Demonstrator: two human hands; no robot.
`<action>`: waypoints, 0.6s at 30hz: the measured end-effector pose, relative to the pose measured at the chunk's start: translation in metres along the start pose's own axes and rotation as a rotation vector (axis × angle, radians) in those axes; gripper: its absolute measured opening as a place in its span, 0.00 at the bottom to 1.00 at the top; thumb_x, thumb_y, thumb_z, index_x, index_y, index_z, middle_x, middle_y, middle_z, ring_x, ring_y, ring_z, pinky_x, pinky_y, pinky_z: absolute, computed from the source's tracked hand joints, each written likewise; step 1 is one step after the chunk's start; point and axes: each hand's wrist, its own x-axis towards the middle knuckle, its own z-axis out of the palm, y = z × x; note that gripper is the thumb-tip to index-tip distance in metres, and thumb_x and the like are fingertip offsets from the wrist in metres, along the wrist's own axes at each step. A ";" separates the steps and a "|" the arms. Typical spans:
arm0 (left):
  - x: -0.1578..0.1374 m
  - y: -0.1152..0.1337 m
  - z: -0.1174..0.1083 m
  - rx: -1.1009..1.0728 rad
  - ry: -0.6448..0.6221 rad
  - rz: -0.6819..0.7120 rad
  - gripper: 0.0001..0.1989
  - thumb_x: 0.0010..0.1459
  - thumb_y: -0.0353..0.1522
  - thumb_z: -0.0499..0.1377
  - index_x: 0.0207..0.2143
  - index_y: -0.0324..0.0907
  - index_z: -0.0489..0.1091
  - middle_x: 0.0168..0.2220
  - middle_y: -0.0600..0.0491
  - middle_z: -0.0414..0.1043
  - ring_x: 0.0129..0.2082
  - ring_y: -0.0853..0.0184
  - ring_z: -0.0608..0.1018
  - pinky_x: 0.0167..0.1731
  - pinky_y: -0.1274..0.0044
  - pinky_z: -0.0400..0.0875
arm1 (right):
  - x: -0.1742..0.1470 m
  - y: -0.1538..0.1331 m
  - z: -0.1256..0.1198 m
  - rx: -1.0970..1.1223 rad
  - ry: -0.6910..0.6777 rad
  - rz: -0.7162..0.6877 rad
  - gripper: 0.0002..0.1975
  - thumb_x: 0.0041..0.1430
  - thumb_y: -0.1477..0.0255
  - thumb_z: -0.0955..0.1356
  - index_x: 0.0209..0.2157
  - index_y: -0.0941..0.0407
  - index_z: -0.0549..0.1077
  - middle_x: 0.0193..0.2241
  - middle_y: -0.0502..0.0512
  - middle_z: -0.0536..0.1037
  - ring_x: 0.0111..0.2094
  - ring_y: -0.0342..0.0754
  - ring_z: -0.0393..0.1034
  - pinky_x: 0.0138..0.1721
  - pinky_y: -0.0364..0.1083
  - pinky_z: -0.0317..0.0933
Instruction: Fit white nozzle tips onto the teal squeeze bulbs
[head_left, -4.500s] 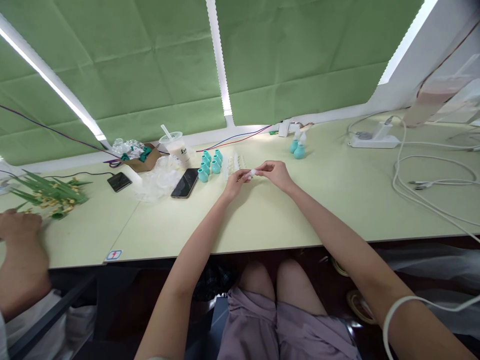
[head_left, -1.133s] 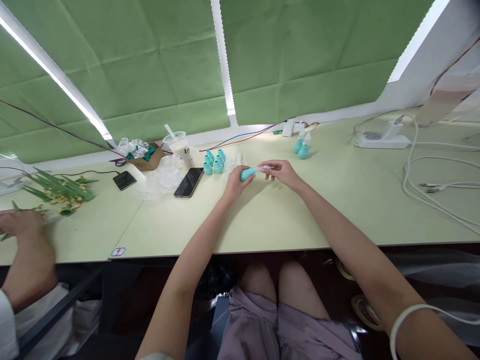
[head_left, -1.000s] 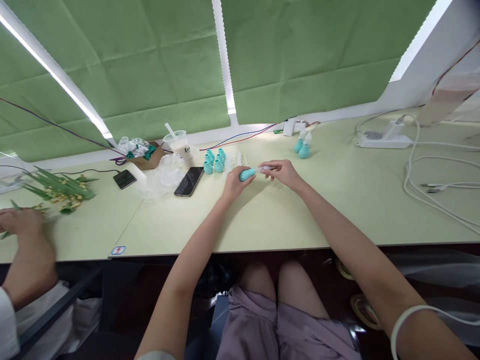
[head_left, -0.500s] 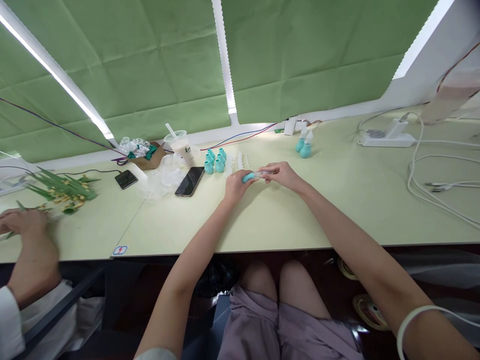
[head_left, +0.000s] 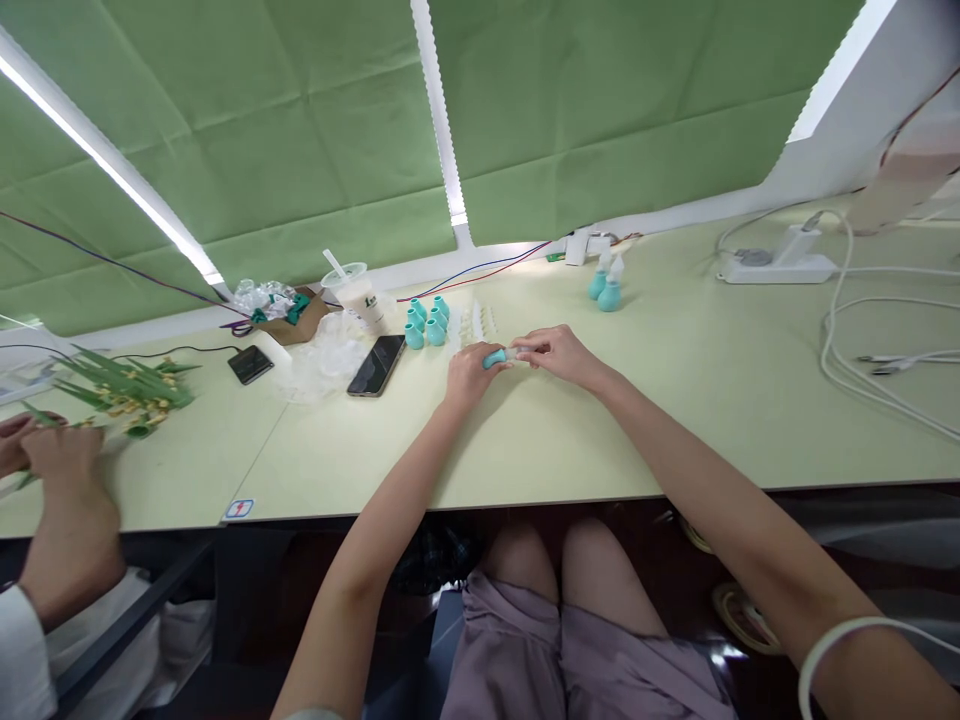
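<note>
My left hand [head_left: 468, 372] is closed round a teal rubber bulb [head_left: 494, 358] over the table. At the bulb's mouth, my right hand [head_left: 553, 350] pinches a clear nozzle [head_left: 514, 353]; I cannot tell how far the nozzle sits inside. Several loose teal bulbs [head_left: 434, 332] stand in a cluster to the left, beyond my left hand. Behind my hands lie small pale pieces [head_left: 480, 322] in rows. Farther right stand two bulb syringes [head_left: 609, 294], teal with clear tips pointing up.
Left of the bulbs are a phone [head_left: 377, 366], a crumpled plastic bag [head_left: 324, 362], a drink cup [head_left: 358, 297] and a box of scraps [head_left: 294, 318]. A co-worker's hands [head_left: 64, 447] handle green stems at far left. A power strip [head_left: 780, 266] with white cables lies right.
The view has shifted slightly. My hands stay together at the bulb and nozzle, with only a small change in the right fingers. The co-worker's hands have moved a little.
</note>
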 end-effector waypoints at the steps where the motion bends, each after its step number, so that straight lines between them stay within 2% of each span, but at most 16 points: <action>1: 0.000 0.000 0.000 0.003 -0.004 -0.002 0.10 0.54 0.38 0.61 0.39 0.46 0.74 0.40 0.52 0.76 0.41 0.63 0.76 0.42 0.74 0.67 | 0.000 0.001 0.001 0.002 -0.002 0.002 0.11 0.51 0.65 0.68 0.33 0.54 0.80 0.27 0.51 0.77 0.20 0.43 0.67 0.28 0.44 0.62; 7: 0.000 0.002 0.002 0.005 0.021 -0.015 0.11 0.53 0.38 0.61 0.39 0.46 0.74 0.39 0.52 0.76 0.40 0.63 0.76 0.41 0.74 0.67 | 0.000 0.004 0.004 0.135 0.021 0.047 0.13 0.50 0.64 0.68 0.35 0.55 0.79 0.28 0.51 0.77 0.22 0.44 0.67 0.29 0.45 0.65; 14: -0.001 0.003 0.005 0.029 -0.019 -0.028 0.11 0.53 0.38 0.62 0.39 0.46 0.74 0.39 0.51 0.76 0.41 0.61 0.75 0.41 0.74 0.66 | -0.001 0.005 0.008 0.114 0.014 0.123 0.13 0.49 0.66 0.69 0.35 0.56 0.80 0.22 0.49 0.76 0.21 0.45 0.69 0.30 0.46 0.66; 18: 0.005 0.008 0.001 -0.111 0.003 -0.040 0.11 0.52 0.37 0.62 0.39 0.45 0.72 0.40 0.51 0.75 0.43 0.62 0.74 0.43 0.74 0.66 | 0.001 -0.008 -0.003 0.150 0.041 0.192 0.15 0.46 0.66 0.71 0.36 0.57 0.79 0.23 0.51 0.76 0.23 0.45 0.69 0.29 0.45 0.66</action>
